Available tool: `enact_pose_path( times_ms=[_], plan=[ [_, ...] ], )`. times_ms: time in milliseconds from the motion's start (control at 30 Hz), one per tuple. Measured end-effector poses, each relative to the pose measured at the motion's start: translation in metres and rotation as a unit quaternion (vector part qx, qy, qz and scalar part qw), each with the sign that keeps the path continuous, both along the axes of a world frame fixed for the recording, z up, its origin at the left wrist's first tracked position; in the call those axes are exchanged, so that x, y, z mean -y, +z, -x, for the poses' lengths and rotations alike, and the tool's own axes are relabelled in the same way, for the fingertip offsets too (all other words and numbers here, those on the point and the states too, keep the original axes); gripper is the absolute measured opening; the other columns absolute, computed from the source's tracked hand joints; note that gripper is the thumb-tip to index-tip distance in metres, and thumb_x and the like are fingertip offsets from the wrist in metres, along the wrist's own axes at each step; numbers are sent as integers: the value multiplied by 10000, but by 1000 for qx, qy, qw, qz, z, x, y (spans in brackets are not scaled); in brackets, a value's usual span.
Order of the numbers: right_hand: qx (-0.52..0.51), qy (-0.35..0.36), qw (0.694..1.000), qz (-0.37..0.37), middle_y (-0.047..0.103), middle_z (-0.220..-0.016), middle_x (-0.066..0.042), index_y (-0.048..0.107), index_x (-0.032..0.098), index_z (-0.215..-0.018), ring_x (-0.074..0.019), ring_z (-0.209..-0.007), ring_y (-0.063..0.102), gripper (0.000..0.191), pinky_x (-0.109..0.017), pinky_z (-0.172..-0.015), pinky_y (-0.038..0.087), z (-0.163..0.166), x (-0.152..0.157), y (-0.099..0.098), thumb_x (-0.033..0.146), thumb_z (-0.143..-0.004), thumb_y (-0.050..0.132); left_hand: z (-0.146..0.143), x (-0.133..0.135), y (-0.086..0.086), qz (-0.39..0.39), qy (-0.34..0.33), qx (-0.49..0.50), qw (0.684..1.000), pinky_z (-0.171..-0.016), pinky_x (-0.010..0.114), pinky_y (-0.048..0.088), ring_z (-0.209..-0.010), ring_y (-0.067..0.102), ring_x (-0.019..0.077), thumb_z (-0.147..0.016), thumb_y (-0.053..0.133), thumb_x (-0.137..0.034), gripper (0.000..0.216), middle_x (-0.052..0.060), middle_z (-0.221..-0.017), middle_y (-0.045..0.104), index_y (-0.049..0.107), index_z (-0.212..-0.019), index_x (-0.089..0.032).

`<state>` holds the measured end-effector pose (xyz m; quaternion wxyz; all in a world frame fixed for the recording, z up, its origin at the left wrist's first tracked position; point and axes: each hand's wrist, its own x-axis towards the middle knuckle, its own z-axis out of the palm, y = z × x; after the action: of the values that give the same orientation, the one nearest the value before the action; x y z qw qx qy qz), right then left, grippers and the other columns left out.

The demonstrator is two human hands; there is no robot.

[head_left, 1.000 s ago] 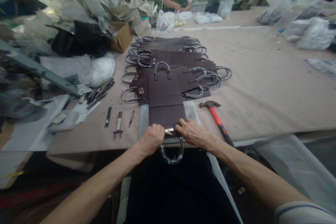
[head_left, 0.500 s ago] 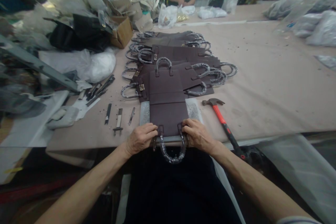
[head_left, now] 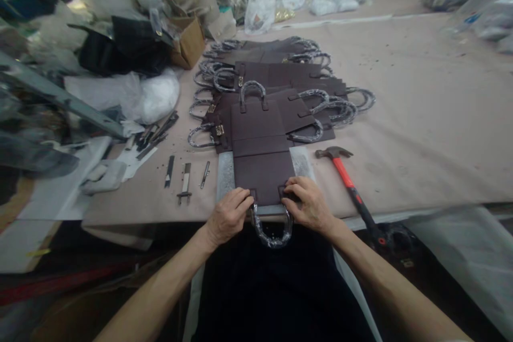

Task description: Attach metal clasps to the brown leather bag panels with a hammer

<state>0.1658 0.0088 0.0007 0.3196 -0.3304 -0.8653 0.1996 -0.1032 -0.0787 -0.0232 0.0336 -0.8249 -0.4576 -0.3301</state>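
Left hand (head_left: 229,215) and right hand (head_left: 308,206) pinch the bag (head_left: 262,168) at its six o'clock edge; hammer (head_left: 356,197) lies at four, table (head_left: 420,117) stretches toward two.

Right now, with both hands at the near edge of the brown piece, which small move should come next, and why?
Probably, press the near edge of the brown piece flat: the left hand and right hand are at its near corners, on either side of the near wrapped handle, which hangs past the edge of the table.
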Motion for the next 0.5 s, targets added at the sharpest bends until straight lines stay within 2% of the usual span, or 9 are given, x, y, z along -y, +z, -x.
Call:
enact_pose_path(
  times_ms=[133,233,300,333,400,500],
  plan=[
    [13,-2,1000,8,646,-1010,-90,605,206,-915,-249,-955,596,45,-413,-854,465,4,-2,5,241,-899,628,-2,3,1,13,2,39,999,-1060,462,574,-1245,624,252,-900,477,-7,438,135,-1226,695,639,-1266,-184],
    [37,-33,999,-2,627,-886,-65,569,214,-837,-237,-848,564,133,-400,-789,436,11,-5,5,299,-921,627,-3,6,7,34,10,90,995,-1055,442,576,-1256,625,234,-900,440,3,443,137,-1248,689,630,-1257,-177],
    [29,-53,998,-17,627,-884,-64,549,219,-818,-243,-839,557,177,-402,-777,423,14,-9,-1,338,-916,637,3,6,11,47,37,128,990,-1029,395,587,-1212,653,208,-904,427,-5,423,130,-1236,696,638,-1228,-177],
    [18,-56,998,-24,636,-914,-69,550,220,-824,-250,-859,565,181,-406,-785,424,15,-11,-5,350,-908,644,9,4,13,49,69,141,986,-1004,371,594,-1164,676,197,-909,431,-18,396,123,-1199,710,652,-1196,-178],
    [-4,-46,998,-33,652,-983,-77,565,222,-840,-265,-915,589,180,-420,-817,432,16,-16,-14,364,-894,662,26,-1,18,56,178,148,971,-948,352,598,-1050,712,195,-922,457,-63,318,108,-1084,741,689,-1108,-178],
    [-22,-35,998,-38,660,-998,-78,577,228,-832,-276,-939,608,184,-439,-841,446,15,-20,-20,375,-883,675,64,-15,30,143,378,126,906,-901,362,578,-960,723,230,-911,527,-131,227,109,-996,763,730,-1006,-168]
  ],
)
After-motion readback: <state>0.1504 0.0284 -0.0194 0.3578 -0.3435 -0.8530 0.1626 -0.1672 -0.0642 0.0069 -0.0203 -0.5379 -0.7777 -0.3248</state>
